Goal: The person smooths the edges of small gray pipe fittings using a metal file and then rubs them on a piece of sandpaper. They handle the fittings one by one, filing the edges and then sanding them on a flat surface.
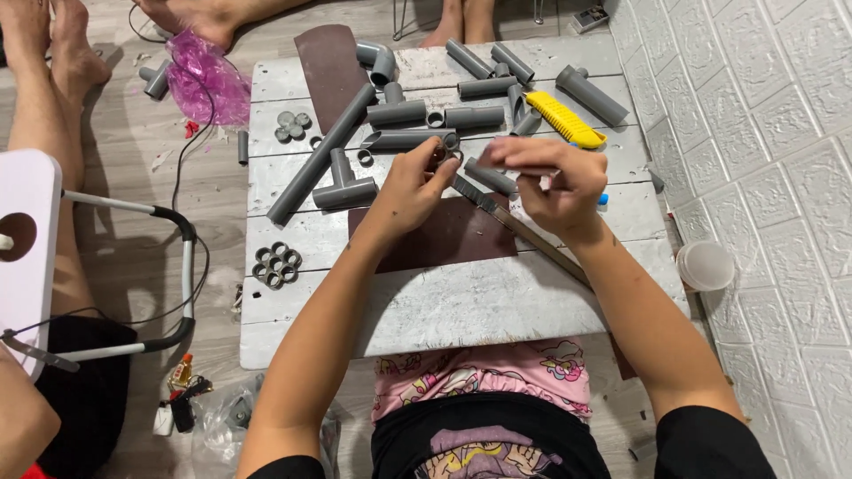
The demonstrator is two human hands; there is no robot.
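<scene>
A small grey pipe ring (441, 153) is pinched between the thumb and fingertips of the left hand (410, 188), held just above the board, near its middle and right in front of a short slanted pipe piece (410, 139). The right hand (552, 182) is raised beside it, its fingers curled around something small — whether that is another ring or a tool cannot be told, as the fingers hide it. A long thin blade (524, 232) lies slantwise under both hands, across a dark brown sheet (444, 238) that is spread on the white plank table (444, 306).

The step in hand is judged to be the handling or trimming of one cut ring, the piece being steadied by the left hand while it is worked on by the right. For the next move a firm pinch on so small a ring would be called for, and the fingertips would have to be kept away from any edge.

Further out, a cluster of rings (276, 263) is set at the left edge of the table, and a T-shaped pipe fitting (344, 188) lies beside a long grey pipe (321, 155). A yellow utility knife (565, 120) rests at the far right among more pipe pieces — a pink plastic bag (209, 78) lies on the floor beyond.
</scene>
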